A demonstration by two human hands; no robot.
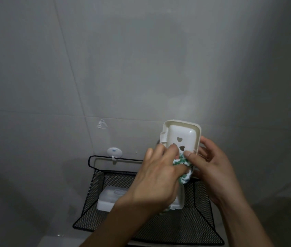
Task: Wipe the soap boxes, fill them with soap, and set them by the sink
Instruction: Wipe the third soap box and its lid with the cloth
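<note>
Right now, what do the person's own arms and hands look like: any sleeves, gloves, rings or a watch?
Both are bare. The left hand and right hand wear no gloves, and no rings show on the fingers that are visible. The forearms are uncovered down to the bottom edge of the picture, with no sleeve, watch or bracelet in sight. Nails look short and unpainted.

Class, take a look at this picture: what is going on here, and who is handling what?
A person is wiping a white soap box with a green-and-white cloth. The right hand holds the open box up in front of the tiled wall, while the left hand presses the cloth into it near its heart-shaped holes. Below, a black mesh basket hangs from a wall hook and holds another white box. No soap is visible yet.
</note>
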